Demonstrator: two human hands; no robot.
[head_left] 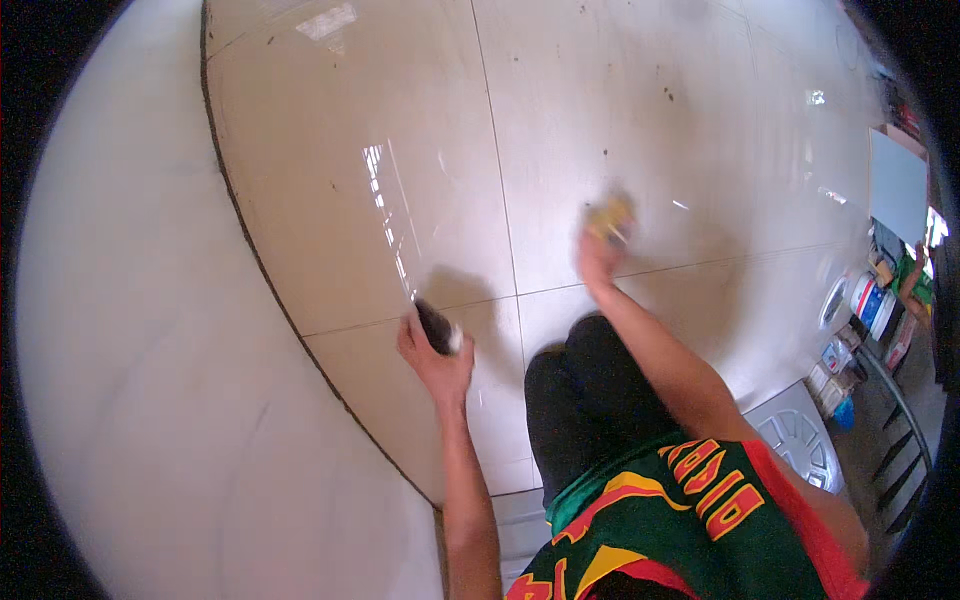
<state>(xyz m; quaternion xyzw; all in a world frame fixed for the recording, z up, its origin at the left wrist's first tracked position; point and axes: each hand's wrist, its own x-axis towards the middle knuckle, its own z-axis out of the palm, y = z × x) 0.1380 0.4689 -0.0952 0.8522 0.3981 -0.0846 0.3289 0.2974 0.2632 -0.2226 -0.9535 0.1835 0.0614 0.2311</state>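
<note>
My left hand [437, 368] is closed around a dark, oblong thing [433, 325], with a small white patch beside the thumb. It is low over the glossy tiles, and its exact kind does not show. Farther out and to the right, my right hand [598, 262] grips a yellow thing [611, 215], smeared by motion, which looks like a crumpled cloth or sponge. That hand is over or on the pale tiled floor [560, 120]; contact cannot be made out. Small dark specks [668, 95] lie on the tiles beyond it.
A white wall [130, 330] runs along the left, with a dark joint at the floor. My bent knees [600, 370] are between my arms. At right stand a grey plastic stool [795, 435], a white bucket [875, 305], a dark chair [890, 390] and a pale board [897, 185].
</note>
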